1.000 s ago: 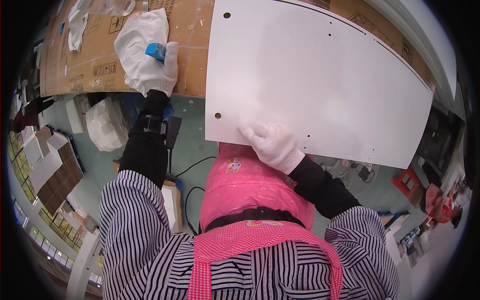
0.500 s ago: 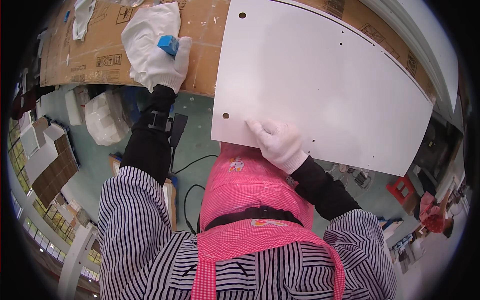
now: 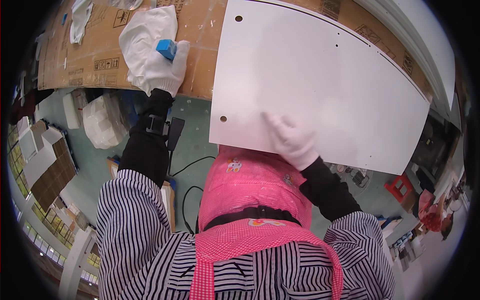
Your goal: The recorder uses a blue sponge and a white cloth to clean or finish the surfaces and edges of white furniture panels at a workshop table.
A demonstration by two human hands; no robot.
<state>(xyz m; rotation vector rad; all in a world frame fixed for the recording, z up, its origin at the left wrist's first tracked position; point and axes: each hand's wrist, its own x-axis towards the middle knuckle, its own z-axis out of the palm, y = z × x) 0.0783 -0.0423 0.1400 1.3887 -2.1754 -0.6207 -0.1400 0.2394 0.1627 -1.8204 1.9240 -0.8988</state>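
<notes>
A large white panel [image 3: 320, 80] with small drilled holes lies on a cardboard-covered table [image 3: 200, 55], its near edge overhanging toward me. My right hand [image 3: 290, 140], in a white glove, rests flat on the panel's near edge with a finger stretched out. My left hand [image 3: 167, 70], also gloved, grips a small blue block [image 3: 166, 49] on top of a white cloth [image 3: 145, 40] spread on the cardboard to the left of the panel.
Another white cloth [image 3: 80, 20] lies further left on the cardboard. Below the table's edge are a plastic-wrapped white bundle [image 3: 102, 122], a black cable [image 3: 187, 200] on the green floor, stacked boards at left and a red stool [image 3: 400, 187] at right.
The view has shifted so the panel and table sit further right. My right hand has slid along the panel's near edge; my left hand stays on the blue block.
</notes>
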